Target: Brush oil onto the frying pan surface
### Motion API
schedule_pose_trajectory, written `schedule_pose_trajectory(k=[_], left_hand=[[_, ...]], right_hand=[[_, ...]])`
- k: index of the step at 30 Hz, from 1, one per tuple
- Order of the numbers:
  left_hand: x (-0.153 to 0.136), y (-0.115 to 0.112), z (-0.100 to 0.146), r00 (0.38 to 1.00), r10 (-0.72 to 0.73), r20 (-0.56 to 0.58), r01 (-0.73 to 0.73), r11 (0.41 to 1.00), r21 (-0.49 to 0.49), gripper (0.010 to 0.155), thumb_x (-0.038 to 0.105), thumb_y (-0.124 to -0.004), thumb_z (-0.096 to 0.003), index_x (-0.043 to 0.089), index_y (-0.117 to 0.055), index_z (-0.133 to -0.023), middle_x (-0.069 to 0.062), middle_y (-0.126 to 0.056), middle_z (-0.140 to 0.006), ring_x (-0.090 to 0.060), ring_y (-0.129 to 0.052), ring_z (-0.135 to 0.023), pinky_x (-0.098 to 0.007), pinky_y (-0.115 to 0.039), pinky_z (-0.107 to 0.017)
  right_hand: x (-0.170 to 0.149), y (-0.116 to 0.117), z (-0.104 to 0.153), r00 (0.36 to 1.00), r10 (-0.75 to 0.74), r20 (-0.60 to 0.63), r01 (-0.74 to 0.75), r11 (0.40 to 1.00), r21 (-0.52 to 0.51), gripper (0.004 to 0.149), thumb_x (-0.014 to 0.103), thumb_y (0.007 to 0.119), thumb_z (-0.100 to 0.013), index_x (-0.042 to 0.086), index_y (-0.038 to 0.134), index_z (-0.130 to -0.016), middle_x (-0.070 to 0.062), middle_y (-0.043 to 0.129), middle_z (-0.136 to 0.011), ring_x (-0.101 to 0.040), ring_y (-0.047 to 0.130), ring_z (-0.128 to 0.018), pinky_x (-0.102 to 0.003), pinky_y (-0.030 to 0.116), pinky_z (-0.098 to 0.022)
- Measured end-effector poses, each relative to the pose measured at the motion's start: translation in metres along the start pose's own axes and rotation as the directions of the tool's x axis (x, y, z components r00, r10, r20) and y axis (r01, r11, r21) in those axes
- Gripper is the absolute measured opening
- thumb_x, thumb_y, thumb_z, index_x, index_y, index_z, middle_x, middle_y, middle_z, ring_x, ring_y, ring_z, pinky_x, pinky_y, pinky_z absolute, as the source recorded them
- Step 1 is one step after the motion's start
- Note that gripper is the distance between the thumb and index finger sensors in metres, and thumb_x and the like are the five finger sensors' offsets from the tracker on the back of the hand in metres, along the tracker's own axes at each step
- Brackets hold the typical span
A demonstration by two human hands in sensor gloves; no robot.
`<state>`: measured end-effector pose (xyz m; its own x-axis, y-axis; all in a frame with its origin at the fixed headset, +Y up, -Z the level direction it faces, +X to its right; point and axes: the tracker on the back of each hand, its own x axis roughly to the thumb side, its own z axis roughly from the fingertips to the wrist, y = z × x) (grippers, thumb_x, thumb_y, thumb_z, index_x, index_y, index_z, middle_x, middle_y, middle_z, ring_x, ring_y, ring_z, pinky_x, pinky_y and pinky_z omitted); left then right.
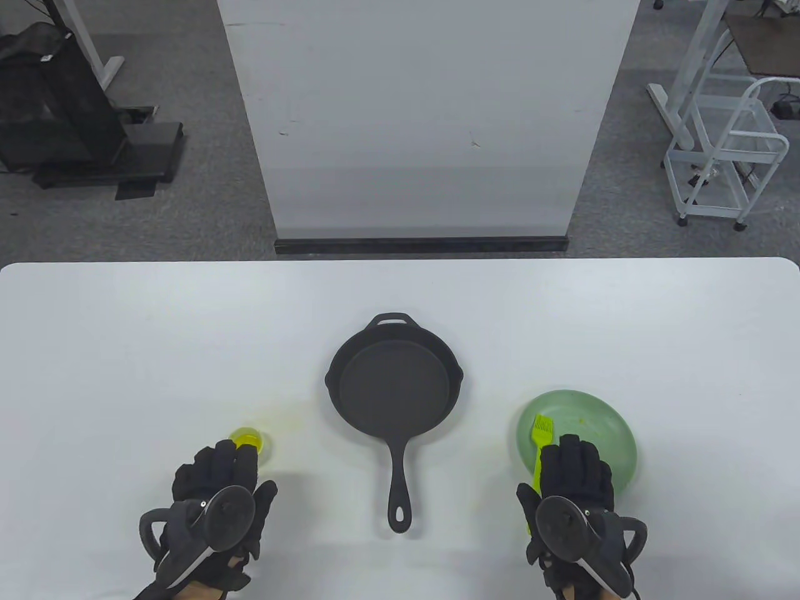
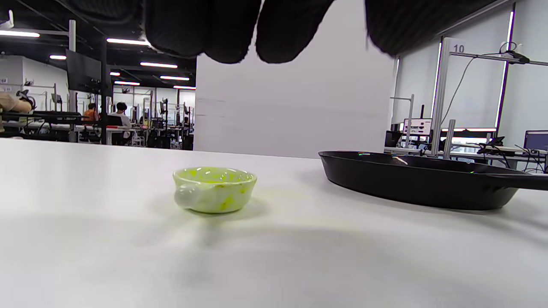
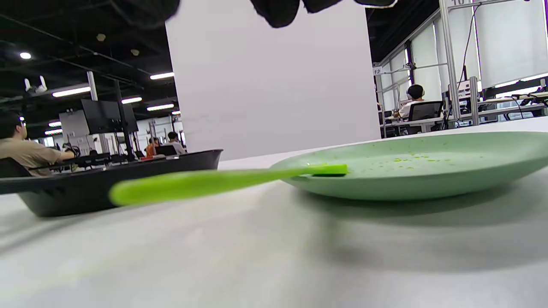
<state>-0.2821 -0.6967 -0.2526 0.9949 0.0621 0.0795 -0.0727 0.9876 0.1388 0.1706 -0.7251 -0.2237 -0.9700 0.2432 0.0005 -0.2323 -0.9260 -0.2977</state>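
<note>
A black cast-iron frying pan (image 1: 394,387) sits mid-table with its handle pointing toward me; it also shows in the left wrist view (image 2: 419,184) and the right wrist view (image 3: 107,184). A small bowl of yellow oil (image 1: 250,439) (image 2: 214,189) stands left of the pan. My left hand (image 1: 228,465) hovers just behind and above the bowl, fingers (image 2: 239,38) apart from it. A green silicone brush (image 1: 541,430) (image 3: 214,182) lies with its head on a green plate (image 1: 600,431) (image 3: 428,171). My right hand (image 1: 575,465) is over the brush handle, fingertips (image 3: 278,13) above it and not touching.
A faint yellow oil smear (image 1: 294,412) marks the table between bowl and pan. A white panel (image 1: 425,119) stands beyond the table's far edge. A white wire cart (image 1: 725,156) and a black stand (image 1: 62,112) are on the floor behind.
</note>
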Motion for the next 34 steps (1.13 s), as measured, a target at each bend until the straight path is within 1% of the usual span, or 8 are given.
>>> schedule_pose_trajectory(k=[3, 8, 15, 25, 34], left_hand=[[-0.002, -0.001, 0.001, 1.000, -0.026, -0.016, 0.026, 1.000, 0.001, 0.067, 0.055, -0.065, -0.0468, 0.020, -0.054, -0.103, -0.011, -0.052, -0.110, -0.044, -0.055, -0.099, -0.067, -0.047, -0.071], [-0.006, -0.003, 0.000, 0.999, -0.024, -0.036, 0.024, 1.000, -0.003, 0.067, 0.055, -0.065, -0.0465, 0.020, -0.054, -0.102, -0.011, -0.051, -0.110, -0.043, -0.055, -0.099, -0.067, -0.047, -0.071], [-0.006, -0.002, -0.001, 0.999, -0.012, -0.043, 0.012, 1.000, -0.008, 0.067, 0.055, -0.065, -0.0466, 0.020, -0.054, -0.103, -0.010, -0.051, -0.110, -0.043, -0.054, -0.100, -0.067, -0.047, -0.071], [-0.009, -0.002, -0.002, 0.999, 0.000, -0.049, 0.000, 1.000, -0.010, 0.067, 0.055, -0.065, -0.0466, 0.020, -0.054, -0.102, -0.010, -0.051, -0.110, -0.043, -0.055, -0.100, -0.067, -0.047, -0.071], [-0.010, -0.004, -0.002, 0.998, -0.003, -0.065, 0.001, 1.000, -0.027, 0.067, 0.055, -0.065, -0.0465, 0.020, -0.054, -0.102, -0.010, -0.051, -0.110, -0.043, -0.055, -0.100, -0.067, -0.047, -0.071]], right_hand=[[0.001, 0.006, 0.002, 1.000, 0.007, 0.007, -0.007, 1.000, 0.025, 0.071, 0.051, 0.068, -0.041, 0.010, 0.055, -0.097, -0.020, 0.042, -0.108, -0.052, 0.046, -0.098, -0.062, 0.046, -0.067], [0.005, 0.009, 0.002, 1.000, 0.021, 0.022, -0.022, 0.999, 0.031, 0.070, 0.051, 0.068, -0.041, 0.010, 0.056, -0.097, -0.020, 0.044, -0.107, -0.052, 0.047, -0.097, -0.062, 0.047, -0.066], [0.003, 0.009, 0.003, 1.000, 0.018, 0.012, -0.019, 1.000, 0.016, 0.069, 0.050, 0.069, -0.041, 0.010, 0.057, -0.096, -0.020, 0.045, -0.107, -0.052, 0.049, -0.096, -0.063, 0.048, -0.066], [0.003, 0.009, 0.003, 1.000, -0.009, 0.010, 0.008, 0.999, 0.034, 0.069, 0.050, 0.068, -0.041, 0.009, 0.058, -0.096, -0.021, 0.046, -0.107, -0.053, 0.050, -0.096, -0.063, 0.050, -0.065], [-0.001, 0.006, 0.003, 0.998, -0.055, -0.003, 0.055, 0.998, 0.026, 0.069, 0.050, 0.068, -0.041, 0.009, 0.059, -0.095, -0.021, 0.047, -0.106, -0.053, 0.051, -0.095, -0.063, 0.051, -0.065]])
